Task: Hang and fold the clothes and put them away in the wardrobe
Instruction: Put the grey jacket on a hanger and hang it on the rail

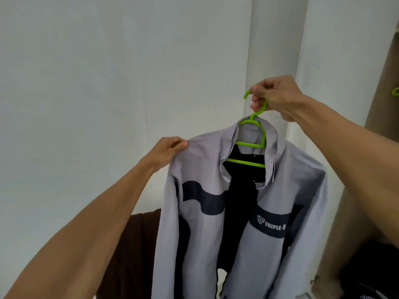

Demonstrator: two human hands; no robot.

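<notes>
Plain white wall [86, 83] fills left and top, open room there; a brown panel [384, 83] edges the far right. Grey jacket [205, 234] with navy bands hangs open-fronted on a green plastic hanger [251, 144], held up mid-air at centre; its chest band [272, 225] reads "TRIPLE-F". Right hand [274, 98]: fingers clenched round the hanger's hook; left hand [170, 149]: fingers pinching the jacket's shoulder edge.

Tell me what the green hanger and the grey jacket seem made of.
The green hanger looks like moulded plastic: bright uniform colour, smooth rounded bars. The grey jacket seems a thin, matt fabric, draping in soft folds; which fibre, I cannot tell.
</notes>
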